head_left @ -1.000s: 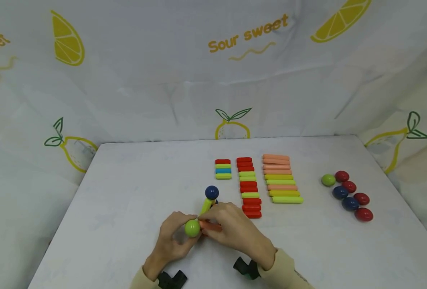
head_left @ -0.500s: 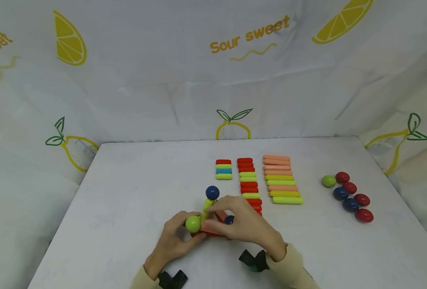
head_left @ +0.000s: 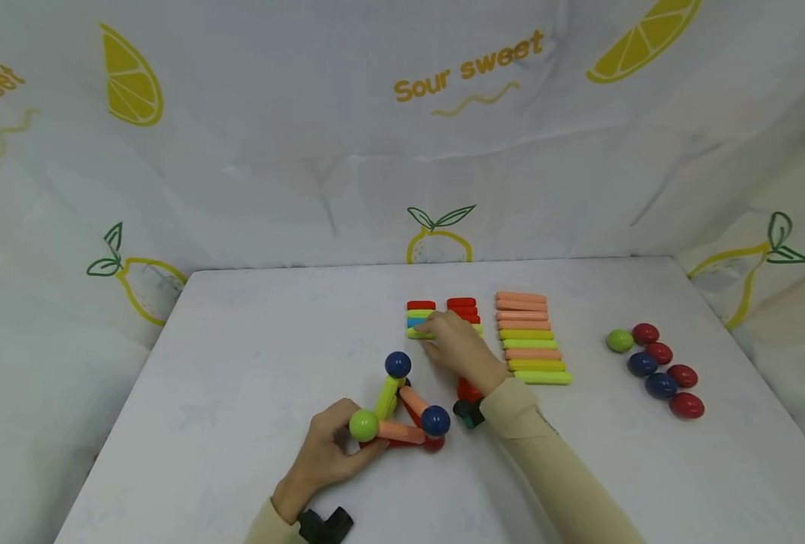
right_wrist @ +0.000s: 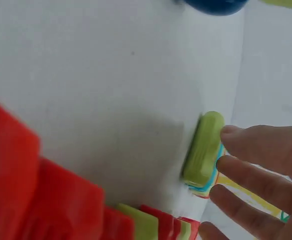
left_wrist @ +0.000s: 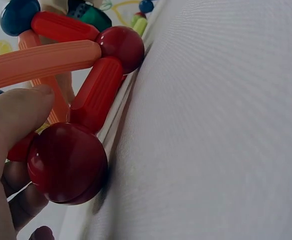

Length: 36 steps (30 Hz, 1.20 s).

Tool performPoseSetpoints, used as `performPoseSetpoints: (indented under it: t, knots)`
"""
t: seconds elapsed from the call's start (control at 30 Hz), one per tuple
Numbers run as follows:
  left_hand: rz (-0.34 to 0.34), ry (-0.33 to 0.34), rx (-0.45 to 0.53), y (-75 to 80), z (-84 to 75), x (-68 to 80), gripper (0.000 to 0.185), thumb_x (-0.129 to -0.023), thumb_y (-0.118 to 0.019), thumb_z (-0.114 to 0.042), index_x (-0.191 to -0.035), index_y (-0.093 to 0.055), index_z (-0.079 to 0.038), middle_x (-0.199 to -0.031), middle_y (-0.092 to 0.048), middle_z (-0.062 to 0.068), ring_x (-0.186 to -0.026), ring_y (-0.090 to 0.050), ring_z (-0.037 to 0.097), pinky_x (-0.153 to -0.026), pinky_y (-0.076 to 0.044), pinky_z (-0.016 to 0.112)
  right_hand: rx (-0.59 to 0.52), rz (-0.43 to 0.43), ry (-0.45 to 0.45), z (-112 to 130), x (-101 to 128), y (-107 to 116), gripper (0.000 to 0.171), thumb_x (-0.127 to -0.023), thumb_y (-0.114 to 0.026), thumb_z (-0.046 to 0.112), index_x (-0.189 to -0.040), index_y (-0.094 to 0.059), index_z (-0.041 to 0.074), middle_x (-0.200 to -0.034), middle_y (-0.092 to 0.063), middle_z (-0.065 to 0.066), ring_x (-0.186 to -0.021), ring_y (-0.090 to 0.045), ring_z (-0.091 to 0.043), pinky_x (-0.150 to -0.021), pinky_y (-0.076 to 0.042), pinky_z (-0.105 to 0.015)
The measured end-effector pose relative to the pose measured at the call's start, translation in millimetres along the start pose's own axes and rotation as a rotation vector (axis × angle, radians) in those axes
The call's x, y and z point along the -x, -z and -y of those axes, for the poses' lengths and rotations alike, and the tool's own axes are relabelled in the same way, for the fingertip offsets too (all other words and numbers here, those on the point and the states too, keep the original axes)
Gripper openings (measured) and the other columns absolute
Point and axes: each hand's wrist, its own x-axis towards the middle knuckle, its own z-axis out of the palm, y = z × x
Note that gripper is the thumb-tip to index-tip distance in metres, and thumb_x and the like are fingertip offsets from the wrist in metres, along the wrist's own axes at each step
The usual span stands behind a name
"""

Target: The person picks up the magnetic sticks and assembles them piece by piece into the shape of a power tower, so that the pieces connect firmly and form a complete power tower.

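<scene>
A small frame of magnetic sticks and balls point(head_left: 402, 412) stands on the white table point(head_left: 252, 340). It has a green ball point(head_left: 363, 425), two blue balls point(head_left: 398, 364) and an orange stick point(head_left: 400, 432). My left hand point(head_left: 330, 452) grips its near corner. In the left wrist view my thumb point(left_wrist: 16, 115) lies by a red ball point(left_wrist: 68, 162) and a red stick point(left_wrist: 96, 92). My right hand point(head_left: 451, 341) reaches over the stack of short sticks point(head_left: 420, 306). Its fingertips point(right_wrist: 230, 134) touch the green short stick point(right_wrist: 203, 150), fingers nearly straight.
Beside the short stack lie a row of medium red and green sticks point(head_left: 462, 304) and a row of long orange and green sticks point(head_left: 527, 336). Several red and blue balls plus one green ball point(head_left: 654, 366) sit at the right. A lemon-print cloth point(head_left: 402, 151) hangs behind.
My right hand let go of the frame and moved away from me to the short stick stack. The left hand still holds the frame, which now shows a blue ball at its right corner.
</scene>
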Motion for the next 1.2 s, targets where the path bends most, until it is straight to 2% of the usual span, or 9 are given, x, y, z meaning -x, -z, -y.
performPoseSetpoints:
  t: [0.17, 0.37, 0.53, 0.67, 0.77, 0.87, 0.97, 1.07, 1.2]
  knots:
    - [-0.020, -0.057, 0.029, -0.4, 3.0, -0.1, 0.026, -0.081, -0.085, -0.008, -0.094, -0.064, -0.016, -0.080, -0.062, -0.004, -0.071, -0.050, 0.003, -0.065, -0.044, 0.010, 0.043, 0.044, 0.009, 0.6, -5.7, -5.6, 0.030, -0.091, -0.075, 0.005, -0.120, -0.075, 0.003, -0.111, -0.072, -0.015, -0.101, -0.063, -0.029, -0.092, -0.058, -0.041]
    - [-0.025, -0.076, -0.017, 0.0, 3.1, 0.1, 0.024, -0.083, -0.085, -0.019, -0.093, -0.064, -0.017, -0.080, -0.061, -0.006, -0.072, -0.050, 0.002, -0.067, -0.044, 0.010, -0.040, 0.040, -0.028, 2.6, 3.3, -7.8, 0.020, -0.087, -0.078, 0.004, -0.107, -0.076, 0.001, -0.104, -0.073, -0.013, -0.095, -0.064, -0.024, -0.089, -0.058, -0.038]
    - [-0.073, -0.120, -0.056, 1.4, 4.9, 1.9, 0.023, -0.089, -0.078, -0.031, -0.098, -0.065, -0.014, -0.084, -0.062, -0.005, -0.076, -0.053, 0.005, -0.069, -0.046, 0.015, -0.131, -0.002, -0.038, 5.0, 16.1, 7.5, 0.026, -0.089, -0.078, 0.008, -0.114, -0.076, 0.004, -0.104, -0.073, -0.011, -0.095, -0.066, -0.023, -0.086, -0.060, -0.037]
    - [-0.139, -0.188, -0.056, 1.2, 7.1, 2.2, 0.025, -0.094, -0.071, -0.032, -0.099, -0.065, -0.008, -0.085, -0.063, 0.000, -0.076, -0.054, 0.008, -0.064, -0.045, 0.021, -0.204, -0.099, 0.037, 16.0, 37.5, 31.1, 0.027, -0.088, -0.081, 0.012, -0.114, -0.077, 0.007, -0.101, -0.075, -0.006, -0.091, -0.068, -0.020, -0.081, -0.061, -0.038]
    - [-0.154, -0.190, -0.056, 0.6, 6.9, 1.7, 0.024, -0.096, -0.068, -0.032, -0.099, -0.066, -0.008, -0.085, -0.065, 0.001, -0.075, -0.054, 0.008, -0.062, -0.045, 0.024, -0.251, -0.141, 0.157, 30.5, 58.3, 46.0, 0.028, -0.087, -0.081, 0.015, -0.114, -0.077, 0.009, -0.101, -0.077, -0.002, -0.089, -0.069, -0.016, -0.081, -0.060, -0.037]
    - [-0.155, -0.185, -0.057, -0.1, 6.5, 1.3, 0.022, -0.097, -0.068, -0.031, -0.097, -0.065, -0.009, -0.084, -0.066, 0.001, -0.074, -0.054, 0.007, -0.062, -0.045, 0.023, -0.311, -0.093, 0.272, 47.1, 77.0, 52.7, 0.028, -0.089, -0.080, 0.015, -0.116, -0.076, 0.010, -0.102, -0.077, 0.001, -0.090, -0.070, -0.010, -0.081, -0.060, -0.029]
    - [-0.164, -0.203, -0.058, -0.4, 6.8, 0.7, 0.023, -0.097, -0.066, -0.031, -0.096, -0.066, -0.008, -0.082, -0.065, 0.001, -0.073, -0.055, 0.008, -0.062, -0.045, 0.023, -0.338, 0.008, 0.331, 62.1, 88.5, 50.1, 0.026, -0.090, -0.079, 0.016, -0.115, -0.077, 0.010, -0.103, -0.078, 0.003, -0.089, -0.068, -0.005, -0.080, -0.057, -0.020]
    - [-0.168, -0.224, -0.055, -0.4, 7.4, 0.3, 0.026, -0.099, -0.064, -0.032, -0.095, -0.065, -0.006, -0.082, -0.065, 0.002, -0.073, -0.055, 0.009, -0.061, -0.045, 0.023, -0.313, 0.096, 0.306, 73.2, 94.0, 43.4, 0.026, -0.089, -0.080, 0.016, -0.114, -0.078, 0.011, -0.101, -0.076, 0.004, -0.084, -0.062, -0.001, -0.075, -0.055, -0.018]
    - [-0.151, -0.206, -0.046, -0.8, 6.1, 1.0, 0.025, -0.099, -0.065, -0.032, -0.097, -0.066, -0.007, -0.084, -0.066, 0.002, -0.073, -0.055, 0.008, -0.061, -0.045, 0.022, -0.260, 0.144, 0.272, 77.7, 96.2, 35.5, 0.026, -0.087, -0.082, 0.015, -0.113, -0.079, 0.010, -0.100, -0.075, 0.002, -0.082, -0.059, -0.001, -0.074, -0.055, -0.017]
